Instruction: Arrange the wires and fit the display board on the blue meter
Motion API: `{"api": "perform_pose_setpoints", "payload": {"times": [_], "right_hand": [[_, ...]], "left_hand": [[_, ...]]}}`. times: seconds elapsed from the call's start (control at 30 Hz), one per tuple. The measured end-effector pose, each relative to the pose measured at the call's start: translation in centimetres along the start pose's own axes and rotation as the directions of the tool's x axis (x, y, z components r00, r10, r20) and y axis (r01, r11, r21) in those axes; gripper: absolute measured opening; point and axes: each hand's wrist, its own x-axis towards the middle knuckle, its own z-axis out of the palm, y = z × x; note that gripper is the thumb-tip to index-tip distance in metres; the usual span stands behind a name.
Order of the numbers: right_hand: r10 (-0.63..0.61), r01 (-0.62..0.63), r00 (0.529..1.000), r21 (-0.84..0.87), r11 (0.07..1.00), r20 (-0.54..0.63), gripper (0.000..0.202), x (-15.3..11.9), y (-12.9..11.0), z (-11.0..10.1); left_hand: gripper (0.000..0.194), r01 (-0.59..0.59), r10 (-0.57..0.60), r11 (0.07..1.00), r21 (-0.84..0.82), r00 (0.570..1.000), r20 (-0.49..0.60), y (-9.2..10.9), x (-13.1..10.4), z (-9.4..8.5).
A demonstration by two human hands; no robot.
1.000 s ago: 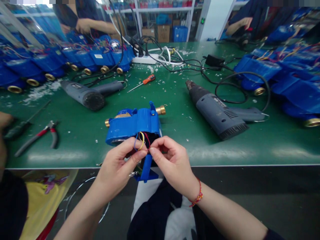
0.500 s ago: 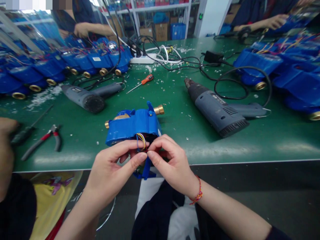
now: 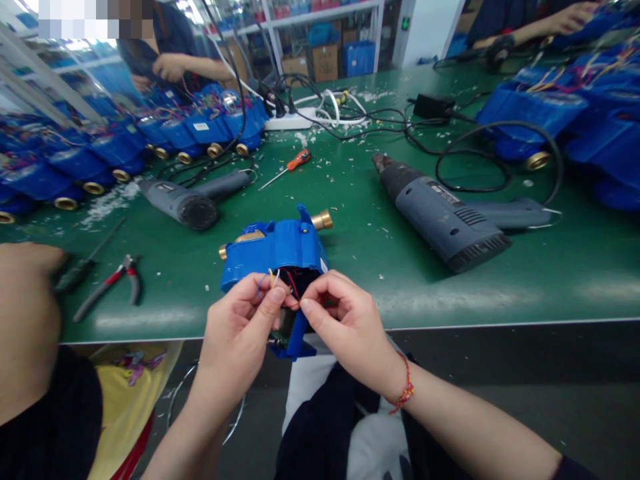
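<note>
A blue water meter (image 3: 275,250) with brass pipe ends lies near the front edge of the green bench. Its blue cover (image 3: 299,337) hangs open below, past the edge, with a dark part and circuit board inside it. Thin coloured wires (image 3: 271,273) come out of the housing. My left hand (image 3: 245,320) pinches the yellow, white and blue wires between thumb and forefinger. My right hand (image 3: 345,327) is closed in a pinch on a red wire (image 3: 295,285) at the opening. The wire tips are partly hidden by my fingers.
Heat guns lie left (image 3: 185,203) and right (image 3: 445,217). An orange screwdriver (image 3: 299,159), cutting pliers (image 3: 120,277) and a power strip (image 3: 290,120) are on the bench (image 3: 350,253). More blue meters stand both sides. A co-worker's arm (image 3: 30,320) is at left; others work opposite.
My left hand has drawn the yellow, white and blue wires leftward, away from the red one. The view has shifted slightly, and the co-worker's arm at left reaches further in.
</note>
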Motion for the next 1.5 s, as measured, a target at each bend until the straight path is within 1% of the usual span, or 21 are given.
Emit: {"api": "perform_pose_setpoints", "payload": {"times": [0.07, 0.1, 0.27, 0.33, 0.43, 0.53, 0.63, 0.73, 0.83, 0.9, 0.97, 1.03, 1.07, 1.13, 1.33, 1.5], "right_hand": [[0.028, -0.028, 1.000, 0.035, 0.999, 0.001, 0.011, 0.0, 0.1, 0.0], [0.021, -0.021, 1.000, 0.031, 0.999, 0.002, 0.011, 0.0, 0.1, -0.1], [-0.110, 0.110, 0.994, -0.078, 0.991, 0.009, 0.013, -0.1, -0.1, -0.1], [-0.127, 0.127, 0.992, -0.094, 0.987, 0.005, 0.013, -0.1, -0.1, -0.1], [-0.078, 0.078, 0.997, -0.064, 0.995, 0.002, 0.013, 0.0, 0.0, -0.1], [-0.028, 0.029, 0.999, -0.036, 0.999, 0.024, 0.013, 0.0, 0.0, -0.4], [-0.082, 0.084, 0.996, -0.094, 0.992, 0.026, 0.015, 0.3, -0.2, -0.7], [-0.105, 0.105, 0.994, -0.181, 0.978, 0.009, 0.010, 0.7, -0.6, -0.7], [-0.145, 0.144, 0.989, -0.270, 0.952, 0.015, 0.009, 1.0, -1.0, -0.5], [-0.162, 0.162, 0.986, -0.289, 0.943, 0.022, 0.010, 1.2, -1.1, -0.5], [-0.108, 0.109, 0.994, -0.227, 0.968, 0.017, 0.013, 1.3, -1.2, -0.7], [-0.007, 0.008, 1.000, -0.114, 0.993, 0.016, 0.013, 1.4, -1.2, -0.9], [0.035, -0.033, 0.999, -0.060, 0.998, 0.020, 0.012, 1.5, -1.2, -1.1], [0.077, -0.077, 0.997, -0.001, 0.997, 0.028, 0.011, 1.4, -1.1, -1.3], [0.060, -0.061, 0.998, 0.031, 0.998, 0.029, 0.014, 1.0, -0.7, -1.1], [0.004, -0.004, 1.000, -0.001, 1.000, 0.011, 0.014, 0.8, -0.3, -0.6]], "left_hand": [[0.015, -0.010, 0.010, 1.000, 0.004, 1.000, 0.016, 0.0, 0.0, -0.1], [0.014, -0.014, 0.014, 1.000, 0.004, 1.000, 0.017, 0.1, 0.0, -0.1], [0.018, 0.004, -0.004, 1.000, -0.012, 1.000, 0.003, 0.4, -0.3, 0.3], [0.019, 0.013, -0.012, 0.999, -0.049, 1.000, 0.011, 0.2, -0.4, 0.5], [0.019, 0.028, -0.028, 0.995, -0.098, 1.000, 0.009, -0.3, -0.4, 0.6], [0.016, 0.034, -0.033, 0.994, -0.100, 0.999, 0.018, -0.5, -0.4, 0.4], [0.010, 0.010, -0.008, 0.998, -0.067, 0.999, 0.032, -0.3, -0.4, 0.3], [0.004, -0.020, 0.022, 0.999, -0.045, 0.999, 0.031, -0.2, -0.6, 0.3], [0.004, -0.027, 0.028, 1.000, -0.016, 0.997, 0.067, -0.4, -0.6, 0.5], [0.006, -0.018, 0.019, 1.000, -0.010, 0.997, 0.072, -0.5, -0.5, 0.5], [0.007, -0.009, 0.011, 1.000, -0.023, 0.998, 0.056, -0.5, -0.4, 0.6], [0.006, -0.006, 0.008, 0.999, -0.048, 0.999, 0.047, -0.3, -0.3, 0.5], [0.004, -0.004, 0.006, 0.998, -0.062, 0.999, 0.047, -0.2, -0.2, 0.5], [0.004, 0.002, 0.003, 0.996, -0.084, 0.998, 0.056, 0.0, -0.1, 0.4], [0.008, 0.001, 0.011, 0.994, -0.109, 0.994, 0.107, 0.2, -0.1, 0.5], [0.009, -0.022, 0.030, 0.995, -0.101, 0.996, 0.080, -0.2, -0.1, 0.9]]}}
